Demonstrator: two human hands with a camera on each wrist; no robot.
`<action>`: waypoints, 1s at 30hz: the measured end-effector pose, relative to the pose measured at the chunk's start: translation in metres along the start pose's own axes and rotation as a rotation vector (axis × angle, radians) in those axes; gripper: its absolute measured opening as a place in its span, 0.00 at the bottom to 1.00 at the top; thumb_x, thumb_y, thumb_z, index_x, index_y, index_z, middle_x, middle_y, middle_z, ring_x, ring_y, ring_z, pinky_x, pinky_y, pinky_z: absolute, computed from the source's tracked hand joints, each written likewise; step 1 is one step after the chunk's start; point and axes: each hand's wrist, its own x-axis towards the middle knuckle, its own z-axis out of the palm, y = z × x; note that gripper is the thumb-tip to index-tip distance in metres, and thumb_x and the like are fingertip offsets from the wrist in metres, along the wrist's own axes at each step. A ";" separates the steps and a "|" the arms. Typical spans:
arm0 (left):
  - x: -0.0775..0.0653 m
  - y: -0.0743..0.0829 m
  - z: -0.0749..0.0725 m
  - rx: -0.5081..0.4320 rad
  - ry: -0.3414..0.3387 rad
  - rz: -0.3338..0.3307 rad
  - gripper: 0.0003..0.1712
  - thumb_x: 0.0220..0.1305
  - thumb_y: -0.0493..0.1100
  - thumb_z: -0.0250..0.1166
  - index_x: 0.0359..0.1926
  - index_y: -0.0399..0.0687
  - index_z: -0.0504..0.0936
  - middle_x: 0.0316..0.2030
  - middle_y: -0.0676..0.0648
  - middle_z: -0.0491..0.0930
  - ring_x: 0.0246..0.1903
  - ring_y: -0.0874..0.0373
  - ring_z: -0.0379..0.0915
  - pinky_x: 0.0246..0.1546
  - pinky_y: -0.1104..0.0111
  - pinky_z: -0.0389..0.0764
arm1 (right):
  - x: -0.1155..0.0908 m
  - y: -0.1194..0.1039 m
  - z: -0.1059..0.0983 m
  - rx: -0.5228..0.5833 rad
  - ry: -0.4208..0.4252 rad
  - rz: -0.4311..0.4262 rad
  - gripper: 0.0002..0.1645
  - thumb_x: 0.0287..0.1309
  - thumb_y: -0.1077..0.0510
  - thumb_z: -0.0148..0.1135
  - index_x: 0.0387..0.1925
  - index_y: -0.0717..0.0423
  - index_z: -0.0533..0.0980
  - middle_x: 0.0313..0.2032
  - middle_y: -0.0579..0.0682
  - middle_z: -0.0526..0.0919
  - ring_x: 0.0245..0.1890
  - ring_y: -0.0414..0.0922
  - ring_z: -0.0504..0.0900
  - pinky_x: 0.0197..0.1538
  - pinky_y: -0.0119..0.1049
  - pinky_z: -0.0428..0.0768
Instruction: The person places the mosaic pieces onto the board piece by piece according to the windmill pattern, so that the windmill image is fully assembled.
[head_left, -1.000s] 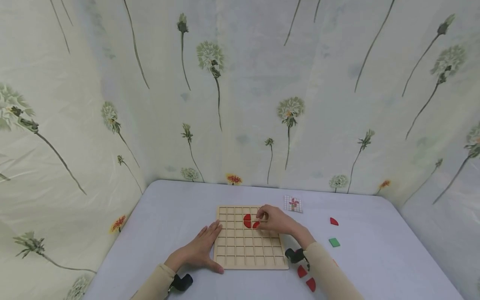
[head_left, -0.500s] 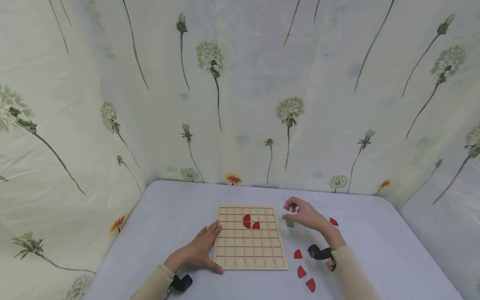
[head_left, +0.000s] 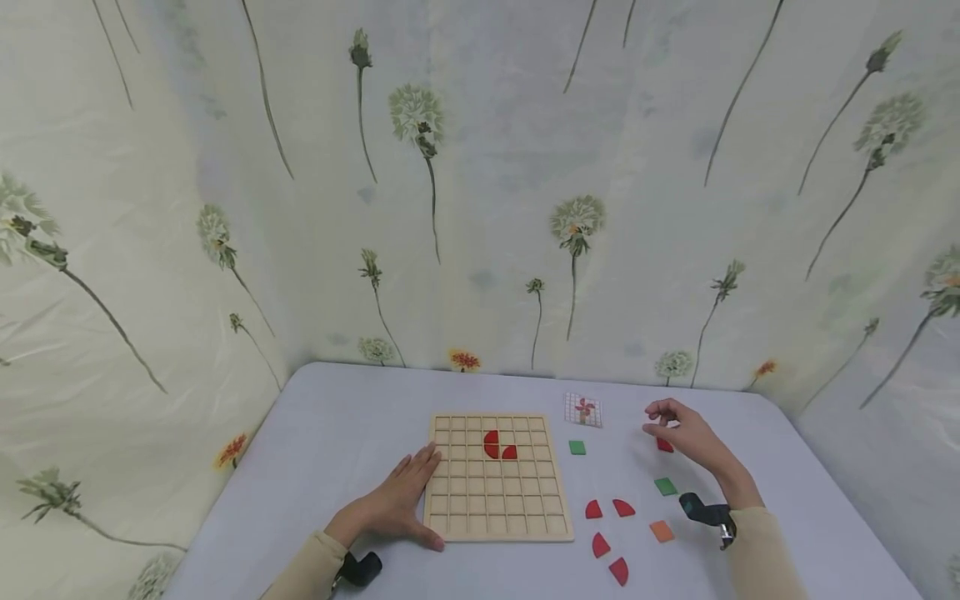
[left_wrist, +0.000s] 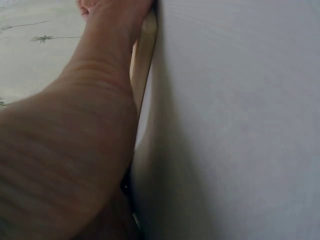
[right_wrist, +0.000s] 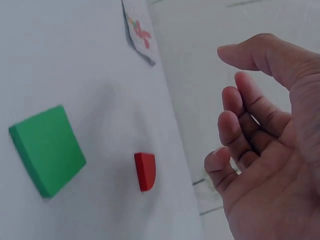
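Observation:
My left hand (head_left: 396,500) rests spread at the left edge of a wooden grid board (head_left: 495,502), fingers on its side and thumb at the near corner. Three red quarter-circle pieces (head_left: 491,444) sit in cells in the board's upper middle. Over on the right, my right hand (head_left: 693,437) hovers above the table with loosely bent fingers and nothing held. Just below it lies a red quarter-circle piece (head_left: 665,446), partly covered by the hand in the head view. The right wrist view shows that red piece (right_wrist: 145,171) apart from the fingers, beside a green square (right_wrist: 49,150).
A small pattern card (head_left: 583,410) lies beyond the board's right corner. Between board and right arm are a green square (head_left: 577,447), another green square (head_left: 665,486), an orange square (head_left: 662,531) and several red quarter-circles (head_left: 601,545). A flower-printed curtain (head_left: 480,208) stands behind the table.
My right hand has moved from the board, past the pattern card, to the red piece at the far right. One red piece stays behind on the board. The left hand holds its place.

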 end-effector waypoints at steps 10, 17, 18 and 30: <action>0.001 0.000 0.003 0.003 -0.004 -0.023 0.79 0.35 0.79 0.69 0.76 0.41 0.40 0.77 0.42 0.34 0.77 0.51 0.31 0.76 0.53 0.39 | -0.011 0.036 -0.004 -0.010 -0.023 0.068 0.29 0.62 0.48 0.62 0.57 0.63 0.69 0.48 0.57 0.77 0.45 0.50 0.71 0.41 0.33 0.75; 0.001 0.002 0.002 -0.019 -0.005 -0.024 0.79 0.35 0.78 0.69 0.76 0.41 0.40 0.77 0.43 0.34 0.77 0.51 0.31 0.76 0.53 0.39 | -0.014 0.049 -0.006 -0.035 -0.052 0.109 0.30 0.60 0.49 0.64 0.56 0.64 0.70 0.48 0.60 0.77 0.46 0.51 0.73 0.41 0.34 0.76; 0.001 0.002 0.002 -0.016 -0.004 -0.021 0.79 0.35 0.78 0.69 0.76 0.41 0.40 0.77 0.42 0.34 0.77 0.50 0.31 0.76 0.52 0.39 | -0.014 0.050 -0.006 -0.039 -0.054 0.115 0.30 0.60 0.49 0.65 0.56 0.64 0.70 0.48 0.60 0.77 0.45 0.51 0.73 0.41 0.34 0.76; 0.001 -0.002 0.003 0.005 0.001 -0.021 0.80 0.34 0.80 0.68 0.76 0.42 0.39 0.77 0.43 0.33 0.77 0.51 0.31 0.76 0.53 0.39 | -0.011 0.050 0.001 -0.116 -0.043 0.121 0.23 0.58 0.55 0.66 0.51 0.65 0.74 0.44 0.60 0.80 0.41 0.50 0.75 0.41 0.38 0.77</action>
